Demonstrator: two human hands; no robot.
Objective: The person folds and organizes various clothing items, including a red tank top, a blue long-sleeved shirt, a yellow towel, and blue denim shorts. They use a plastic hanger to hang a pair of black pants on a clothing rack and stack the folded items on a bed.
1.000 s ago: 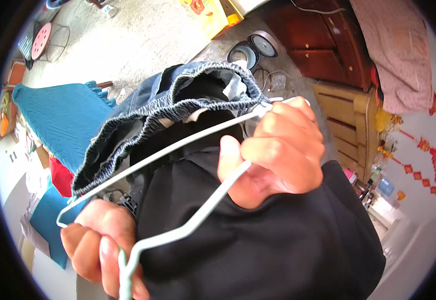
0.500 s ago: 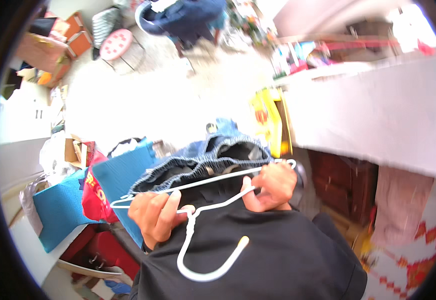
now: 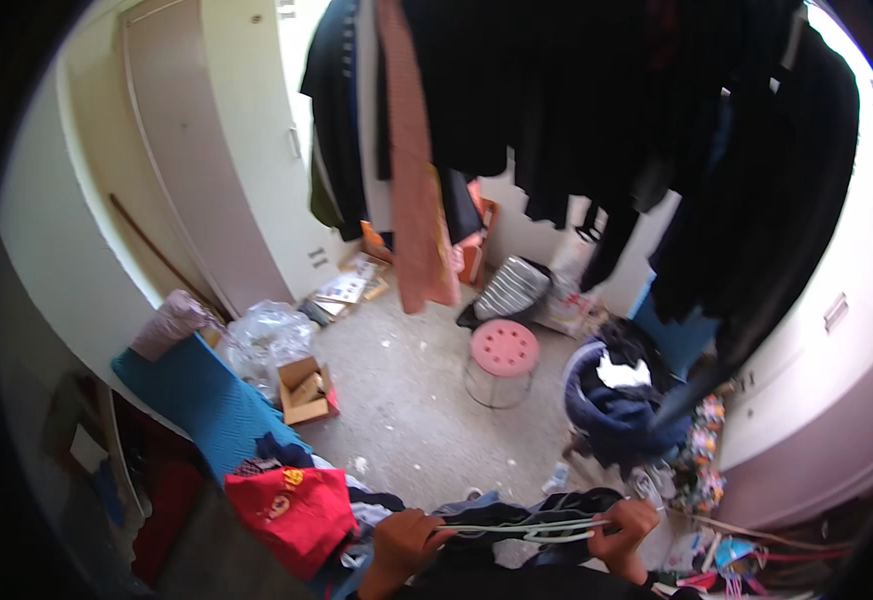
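Left hand [image 3: 403, 545], right hand [image 3: 623, 531] — both grip 1 pale hanger [image 3: 521, 528].

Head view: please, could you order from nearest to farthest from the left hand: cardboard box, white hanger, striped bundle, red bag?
1. White hanger: in the left hand
2. Red bag: left of that hand
3. Cardboard box: floor beyond
4. Striped bundle: farther back
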